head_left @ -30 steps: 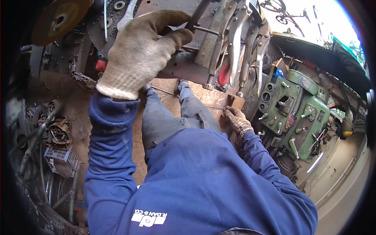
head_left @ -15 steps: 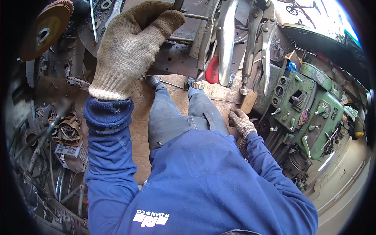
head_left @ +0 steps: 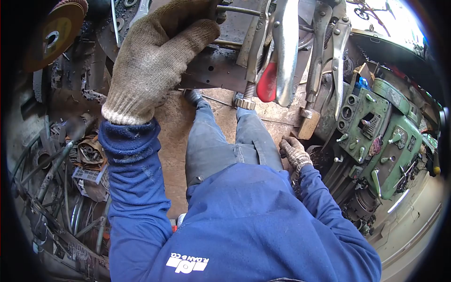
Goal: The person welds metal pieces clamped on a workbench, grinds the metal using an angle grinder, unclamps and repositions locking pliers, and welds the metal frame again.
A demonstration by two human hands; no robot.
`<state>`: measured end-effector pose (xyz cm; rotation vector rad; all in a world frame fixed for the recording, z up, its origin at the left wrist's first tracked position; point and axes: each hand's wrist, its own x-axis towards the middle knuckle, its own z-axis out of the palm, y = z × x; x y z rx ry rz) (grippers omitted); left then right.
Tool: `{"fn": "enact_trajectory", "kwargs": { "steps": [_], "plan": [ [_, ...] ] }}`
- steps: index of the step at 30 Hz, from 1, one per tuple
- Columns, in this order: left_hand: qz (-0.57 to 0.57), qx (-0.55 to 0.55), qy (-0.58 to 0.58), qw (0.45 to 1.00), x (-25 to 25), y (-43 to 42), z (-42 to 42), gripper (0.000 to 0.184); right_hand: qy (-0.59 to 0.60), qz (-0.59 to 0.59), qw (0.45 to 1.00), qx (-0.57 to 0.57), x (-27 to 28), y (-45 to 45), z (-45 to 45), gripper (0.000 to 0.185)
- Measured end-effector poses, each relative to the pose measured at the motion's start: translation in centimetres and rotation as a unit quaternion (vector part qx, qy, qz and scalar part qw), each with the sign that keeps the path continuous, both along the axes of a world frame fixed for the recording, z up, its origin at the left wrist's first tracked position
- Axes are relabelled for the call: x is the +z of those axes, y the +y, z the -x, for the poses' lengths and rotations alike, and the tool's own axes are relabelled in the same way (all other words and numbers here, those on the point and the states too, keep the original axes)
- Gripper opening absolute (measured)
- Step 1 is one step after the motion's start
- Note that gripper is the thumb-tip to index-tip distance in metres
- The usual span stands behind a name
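Note:
My left hand (head_left: 150, 61), in a worn knit glove, reaches over the metal workbench with thumb and fingers curled inward. Its fingertips are at the top edge of view, beside a thin metal rod (head_left: 239, 10); what it grips, if anything, is hidden. Just right of it, locking pliers (head_left: 284, 56) with a red release lever (head_left: 268, 82) are clamped at the bench edge. A second pair of locking pliers (head_left: 339, 56) hangs farther right. My right hand (head_left: 295, 152), also gloved, hangs low beside my thigh with fingers curled and its palm hidden. A wooden block (head_left: 309, 125) is just above it.
A green machine (head_left: 392, 141) with several levers stands at right. At upper left is a grinding disc (head_left: 47, 40). Metal pipes and scrap (head_left: 56, 174) pile up at lower left around a plastic crate (head_left: 89, 175). A wrench (head_left: 141, 9) lies on the bench.
The view has shifted, so the pliers, bench and green machine appear farther right and slightly lower. My left hand has moved slightly relative to the pliers; my right hand still hangs at my side.

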<state>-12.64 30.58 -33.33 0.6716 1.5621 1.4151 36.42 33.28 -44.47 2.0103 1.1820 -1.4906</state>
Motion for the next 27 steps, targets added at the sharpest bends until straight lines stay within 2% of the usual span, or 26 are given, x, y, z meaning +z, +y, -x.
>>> {"fn": "enact_trajectory", "kwargs": {
  "steps": [7, 12, 20, 23, 27],
  "plan": [
    [0.000, 0.003, -0.019, 1.000, 0.1, -0.1, 0.0, 0.036, 0.011, 0.009, 1.000, -0.018, -1.1, -0.4, -1.3, 0.045],
    [-0.020, 0.015, -0.018, 1.000, 0.1, 0.1, -0.1, 0.036, -0.005, 0.002, 1.000, 0.015, -0.3, -0.2, -0.4, 0.046],
    [0.075, 0.019, 0.010, 0.997, 2.4, 0.8, -0.7, 0.043, -0.004, 0.003, 1.000, -0.010, 0.4, 0.4, 1.7, 0.042],
    [0.036, 0.023, 0.073, 0.996, 2.3, 1.2, -0.9, 0.042, -0.004, -0.003, 1.000, 0.009, 0.0, 0.4, 1.7, 0.044],
    [0.027, 0.017, 0.056, 0.998, 1.9, 1.3, -1.1, 0.041, 0.006, 0.001, 1.000, 0.014, -0.8, 0.4, 1.1, 0.041]
  ]
}}
